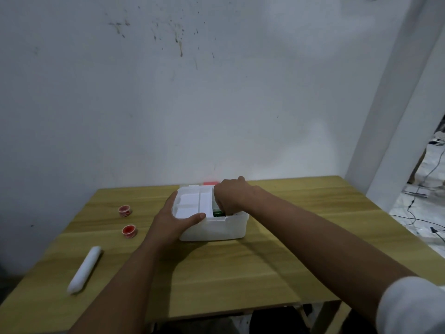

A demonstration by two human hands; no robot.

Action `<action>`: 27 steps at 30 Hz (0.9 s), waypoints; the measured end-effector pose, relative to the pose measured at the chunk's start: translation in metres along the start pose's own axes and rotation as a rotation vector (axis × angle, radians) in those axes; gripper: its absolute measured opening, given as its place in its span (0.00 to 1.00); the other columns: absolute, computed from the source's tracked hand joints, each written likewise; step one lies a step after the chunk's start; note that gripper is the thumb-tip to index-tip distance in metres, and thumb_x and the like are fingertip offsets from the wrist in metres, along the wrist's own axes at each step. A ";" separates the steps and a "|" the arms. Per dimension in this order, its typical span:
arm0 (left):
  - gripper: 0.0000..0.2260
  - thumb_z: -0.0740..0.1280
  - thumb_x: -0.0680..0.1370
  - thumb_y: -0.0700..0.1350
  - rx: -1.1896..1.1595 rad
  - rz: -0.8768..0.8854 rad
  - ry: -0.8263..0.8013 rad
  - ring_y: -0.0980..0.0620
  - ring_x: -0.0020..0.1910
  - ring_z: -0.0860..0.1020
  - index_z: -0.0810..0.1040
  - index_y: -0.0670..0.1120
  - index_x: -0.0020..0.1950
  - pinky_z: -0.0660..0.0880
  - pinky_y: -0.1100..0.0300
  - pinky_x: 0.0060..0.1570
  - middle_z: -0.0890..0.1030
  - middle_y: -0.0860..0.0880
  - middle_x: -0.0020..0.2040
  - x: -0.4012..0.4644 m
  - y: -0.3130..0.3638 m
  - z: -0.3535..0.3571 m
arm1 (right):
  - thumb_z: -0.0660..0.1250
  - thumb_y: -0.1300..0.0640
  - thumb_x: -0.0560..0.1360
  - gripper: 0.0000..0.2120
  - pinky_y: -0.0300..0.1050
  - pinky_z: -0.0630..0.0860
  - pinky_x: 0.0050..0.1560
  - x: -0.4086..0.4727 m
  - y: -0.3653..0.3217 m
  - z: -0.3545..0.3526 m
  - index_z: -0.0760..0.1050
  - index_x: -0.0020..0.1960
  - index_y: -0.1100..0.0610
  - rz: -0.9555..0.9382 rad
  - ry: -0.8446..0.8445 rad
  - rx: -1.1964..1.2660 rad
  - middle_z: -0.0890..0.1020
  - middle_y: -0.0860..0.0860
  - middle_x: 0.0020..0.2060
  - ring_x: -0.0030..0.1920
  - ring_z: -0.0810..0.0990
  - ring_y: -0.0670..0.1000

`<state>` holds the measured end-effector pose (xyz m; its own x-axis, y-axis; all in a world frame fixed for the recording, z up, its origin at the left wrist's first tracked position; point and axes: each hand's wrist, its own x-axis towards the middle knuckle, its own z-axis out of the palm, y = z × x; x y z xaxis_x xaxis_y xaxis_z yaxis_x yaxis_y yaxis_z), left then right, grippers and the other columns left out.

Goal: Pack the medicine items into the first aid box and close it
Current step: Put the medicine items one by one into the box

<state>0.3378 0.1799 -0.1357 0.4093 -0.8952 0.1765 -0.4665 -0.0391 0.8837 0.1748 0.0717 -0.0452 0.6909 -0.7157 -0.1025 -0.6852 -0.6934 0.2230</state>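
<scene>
A white first aid box (224,229) stands open in the middle of the wooden table (277,261). A white divided tray (192,203) sits tilted over its left part. My left hand (172,221) grips the tray's left front corner. My right hand (231,196) reaches down into the box's right side, fingers hidden, over a green item (218,214). Two red-and-white tape rolls (125,210) (129,231) and a white wrapped bandage roll (84,268) lie on the table to the left. A red part, perhaps the lid (210,183), shows behind the box.
A white wall rises just behind the table. A white pillar (395,131) stands at the right, with cables (423,186) on the floor beyond it. Bare tabletop spreads in front of the box and to its right.
</scene>
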 end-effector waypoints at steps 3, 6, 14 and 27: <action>0.47 0.79 0.66 0.61 0.008 -0.002 0.009 0.54 0.63 0.68 0.60 0.58 0.80 0.72 0.53 0.55 0.70 0.52 0.75 0.000 0.001 0.001 | 0.72 0.63 0.73 0.06 0.56 0.72 0.60 -0.003 0.000 0.001 0.81 0.49 0.55 -0.037 0.013 0.046 0.79 0.50 0.42 0.49 0.79 0.54; 0.48 0.79 0.66 0.61 0.004 -0.008 -0.005 0.50 0.67 0.70 0.59 0.57 0.80 0.73 0.53 0.55 0.69 0.52 0.75 0.000 0.001 0.001 | 0.76 0.58 0.72 0.08 0.52 0.80 0.56 -0.009 0.010 -0.009 0.84 0.51 0.53 -0.081 0.091 0.236 0.85 0.49 0.46 0.48 0.81 0.50; 0.45 0.78 0.66 0.62 -0.045 -0.024 -0.073 0.53 0.64 0.70 0.61 0.60 0.78 0.72 0.65 0.45 0.71 0.55 0.72 -0.003 0.009 -0.004 | 0.74 0.35 0.71 0.33 0.47 0.79 0.59 -0.031 0.066 0.004 0.78 0.69 0.53 0.054 0.347 0.742 0.82 0.51 0.63 0.56 0.81 0.48; 0.16 0.69 0.76 0.52 0.813 -0.237 0.228 0.45 0.57 0.80 0.82 0.50 0.62 0.77 0.53 0.52 0.83 0.50 0.60 -0.014 -0.041 -0.090 | 0.85 0.54 0.64 0.40 0.30 0.74 0.48 -0.038 0.070 0.068 0.62 0.61 0.30 -0.098 0.041 1.082 0.74 0.31 0.57 0.57 0.77 0.39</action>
<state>0.4220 0.2342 -0.1354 0.6728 -0.7159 0.1867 -0.7278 -0.5951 0.3407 0.0851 0.0446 -0.0911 0.7469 -0.6640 -0.0365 -0.4533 -0.4681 -0.7586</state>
